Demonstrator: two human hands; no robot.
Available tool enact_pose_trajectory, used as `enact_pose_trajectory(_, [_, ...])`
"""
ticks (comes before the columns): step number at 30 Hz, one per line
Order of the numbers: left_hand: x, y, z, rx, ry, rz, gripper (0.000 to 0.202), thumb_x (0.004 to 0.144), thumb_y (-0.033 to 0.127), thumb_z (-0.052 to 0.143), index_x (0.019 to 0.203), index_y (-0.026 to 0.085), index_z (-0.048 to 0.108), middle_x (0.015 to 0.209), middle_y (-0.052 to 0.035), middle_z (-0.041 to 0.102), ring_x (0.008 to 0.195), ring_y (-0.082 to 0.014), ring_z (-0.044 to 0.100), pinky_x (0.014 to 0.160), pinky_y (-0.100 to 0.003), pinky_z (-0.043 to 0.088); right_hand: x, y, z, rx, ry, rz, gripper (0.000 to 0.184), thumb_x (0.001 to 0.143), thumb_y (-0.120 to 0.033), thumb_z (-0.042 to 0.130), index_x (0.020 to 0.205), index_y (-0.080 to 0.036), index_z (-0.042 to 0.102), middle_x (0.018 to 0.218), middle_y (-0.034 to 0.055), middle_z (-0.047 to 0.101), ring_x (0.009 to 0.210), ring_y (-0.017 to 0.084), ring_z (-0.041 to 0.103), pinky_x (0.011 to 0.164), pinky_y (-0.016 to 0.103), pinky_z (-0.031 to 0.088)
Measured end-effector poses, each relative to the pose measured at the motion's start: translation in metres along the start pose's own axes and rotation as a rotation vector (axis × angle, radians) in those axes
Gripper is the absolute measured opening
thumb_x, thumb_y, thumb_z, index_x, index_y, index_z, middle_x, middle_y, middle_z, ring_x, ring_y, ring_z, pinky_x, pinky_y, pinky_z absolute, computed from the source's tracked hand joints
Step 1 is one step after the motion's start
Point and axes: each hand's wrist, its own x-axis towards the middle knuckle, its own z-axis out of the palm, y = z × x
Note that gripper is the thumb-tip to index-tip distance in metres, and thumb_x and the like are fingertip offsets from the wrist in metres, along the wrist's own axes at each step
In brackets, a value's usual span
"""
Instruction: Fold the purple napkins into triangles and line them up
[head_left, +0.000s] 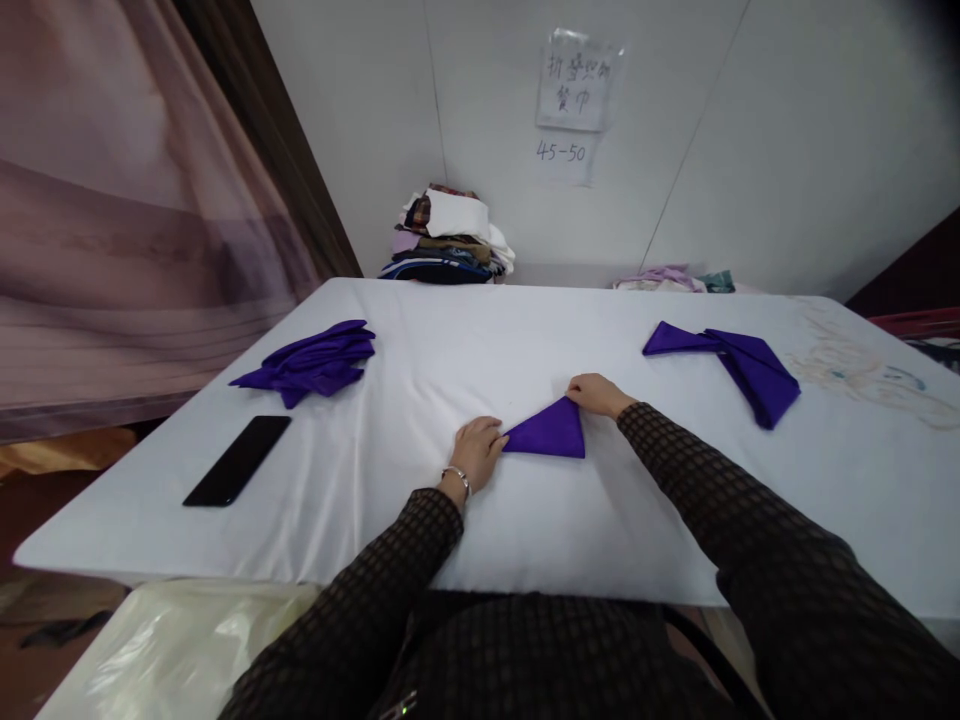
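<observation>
A purple napkin (551,435) folded into a small triangle lies in the middle of the white table (420,500). My left hand (475,452), with a bracelet on the wrist, pinches the triangle's left corner with curled fingers. My right hand (596,394) rests closed on the top corner of the same napkin. Both sleeves are dark and checked.
A loose heap of purple napkins (315,362) lies at the left, with a black phone (238,460) in front of it. Folded purple napkins (739,368) lie at the right. Stacked clothes (448,240) sit at the table's far edge under a paper sign (574,88).
</observation>
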Motion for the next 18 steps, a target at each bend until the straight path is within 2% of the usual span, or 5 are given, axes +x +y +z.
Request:
enact_pose_trajectory(3, [0.0, 0.0, 0.0, 0.012, -0.002, 0.009, 0.024, 0.09, 0.027, 0.043, 0.08, 0.022, 0.064, 0.114, -0.0025, 0.061, 0.113, -0.019, 0.049, 0.1, -0.04, 0.033, -0.001, -0.009, -0.003, -0.03, -0.042, 0.037, 0.037, 0.085, -0.045, 0.049, 0.086, -0.014, 0.07, 0.094, 0.0115, 0.068, 0.086, 0.021, 0.061, 0.069, 0.026, 0.04])
enact_pose_trajectory(6, [-0.001, 0.0, 0.0, 0.026, -0.004, 0.014, 0.025, 0.091, 0.027, 0.042, 0.081, 0.022, 0.065, 0.115, -0.0024, 0.061, 0.115, -0.0193, 0.047, 0.1, -0.04, 0.032, -0.007, -0.021, 0.001, -0.063, -0.041, 0.102, 0.05, 0.083, -0.055, 0.049, 0.098, -0.011, 0.068, 0.104, 0.0173, 0.063, 0.09, 0.025, 0.06, 0.07, 0.029, 0.042])
enact_pose_trajectory(9, [-0.001, 0.0, 0.0, 0.039, 0.002, 0.02, 0.024, 0.09, 0.027, 0.043, 0.081, 0.022, 0.065, 0.115, -0.0025, 0.061, 0.117, -0.0201, 0.046, 0.1, -0.041, 0.032, -0.017, -0.033, 0.01, -0.103, 0.033, 0.152, 0.051, 0.084, -0.054, 0.048, 0.105, -0.01, 0.064, 0.111, 0.0189, 0.057, 0.097, 0.027, 0.057, 0.073, 0.03, 0.042])
enact_pose_trajectory(12, [-0.001, 0.001, 0.0, 0.056, 0.012, 0.021, 0.025, 0.09, 0.028, 0.044, 0.078, 0.021, 0.065, 0.115, -0.0029, 0.061, 0.117, -0.0205, 0.046, 0.1, -0.041, 0.033, -0.027, -0.04, 0.023, -0.146, 0.167, 0.154, 0.045, 0.087, -0.049, 0.046, 0.103, -0.01, 0.062, 0.11, 0.0175, 0.055, 0.101, 0.027, 0.052, 0.075, 0.031, 0.042])
enact_pose_trajectory(18, [0.0, 0.004, 0.0, 0.079, 0.021, 0.024, 0.025, 0.089, 0.026, 0.043, 0.079, 0.022, 0.065, 0.112, -0.0028, 0.062, 0.114, -0.02, 0.048, 0.099, -0.04, 0.033, -0.037, -0.041, 0.043, -0.214, 0.342, 0.143, 0.042, 0.091, -0.047, 0.041, 0.102, -0.01, 0.058, 0.107, 0.0159, 0.053, 0.099, 0.026, 0.048, 0.073, 0.032, 0.04])
